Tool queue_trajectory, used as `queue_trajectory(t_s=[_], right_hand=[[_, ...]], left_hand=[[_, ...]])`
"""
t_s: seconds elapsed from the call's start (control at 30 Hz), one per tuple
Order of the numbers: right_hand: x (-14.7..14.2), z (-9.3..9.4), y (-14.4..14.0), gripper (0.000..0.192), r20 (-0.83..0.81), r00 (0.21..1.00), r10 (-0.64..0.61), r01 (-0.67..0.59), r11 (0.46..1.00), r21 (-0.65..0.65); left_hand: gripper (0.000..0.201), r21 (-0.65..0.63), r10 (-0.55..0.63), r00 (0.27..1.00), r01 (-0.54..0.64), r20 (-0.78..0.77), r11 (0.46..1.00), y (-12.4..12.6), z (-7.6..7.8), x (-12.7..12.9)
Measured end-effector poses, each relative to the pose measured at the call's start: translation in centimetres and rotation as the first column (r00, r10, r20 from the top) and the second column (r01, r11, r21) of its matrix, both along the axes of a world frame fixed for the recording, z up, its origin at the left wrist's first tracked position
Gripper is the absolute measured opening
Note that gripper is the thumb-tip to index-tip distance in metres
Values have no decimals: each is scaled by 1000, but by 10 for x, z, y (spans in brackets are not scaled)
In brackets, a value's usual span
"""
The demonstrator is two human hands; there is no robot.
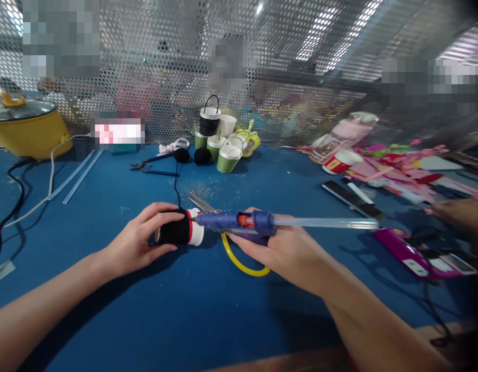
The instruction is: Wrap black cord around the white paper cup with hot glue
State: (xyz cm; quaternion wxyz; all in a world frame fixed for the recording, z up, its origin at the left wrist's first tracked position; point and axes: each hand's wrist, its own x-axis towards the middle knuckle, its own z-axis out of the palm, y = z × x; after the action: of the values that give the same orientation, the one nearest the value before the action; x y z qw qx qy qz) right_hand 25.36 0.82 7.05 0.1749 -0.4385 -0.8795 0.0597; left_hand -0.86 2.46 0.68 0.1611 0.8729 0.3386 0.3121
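My left hand [140,235] wraps round a paper cup [174,228] lying on its side, its wall covered in black yarn. A red band and a bare white rim show at the cup's right end. My right hand [279,243] grips a blue hot glue gun [223,221], whose nozzle points left at the cup by the red band. A clear glue stick [327,222] juts from the gun's back. From the cup a black strand runs up to a ball of black yarn [181,155]. Under the gun are scissors with a yellow handle [242,267], partly hidden.
Several wrapped cups [229,157] stand stacked at the back, with pliers [155,168] to their left. A yellow pot [27,129] and cables occupy the left. Pink scraps [401,170], a phone [351,199], a purple device [405,253] and another person's hand [459,219] are at right.
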Motion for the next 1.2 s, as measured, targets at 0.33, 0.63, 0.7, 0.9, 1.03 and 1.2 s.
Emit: queue_trajectory(t_s=[0.33, 0.63, 0.7, 0.9, 1.03, 1.2], right_hand=[[-1, 3, 1, 24, 18, 1000, 22, -22, 1000, 3], [7, 3, -6, 23, 293, 946, 136, -235, 913, 335], [5, 2, -4, 24, 335, 931, 143, -276, 878, 391], [-2, -2, 8, 22, 172, 978, 118, -159, 956, 247], [3, -2, 4, 26, 258, 960, 110, -171, 958, 228], [1, 5, 1, 25, 205, 975, 80, -110, 984, 140]], left_hand=[[36, 45, -40, 999, 41, -27, 998, 0, 0, 0], [35, 96, -58, 998, 62, -39, 994, 1, -1, 0], [35, 110, -61, 997, 66, -44, 992, 0, -1, 0], [33, 171, -104, 991, 117, -84, 978, 0, 0, 1], [32, 184, -117, 989, 131, -86, 974, 0, 0, 1], [30, 207, -129, 986, 148, -101, 967, -1, -1, 1]])
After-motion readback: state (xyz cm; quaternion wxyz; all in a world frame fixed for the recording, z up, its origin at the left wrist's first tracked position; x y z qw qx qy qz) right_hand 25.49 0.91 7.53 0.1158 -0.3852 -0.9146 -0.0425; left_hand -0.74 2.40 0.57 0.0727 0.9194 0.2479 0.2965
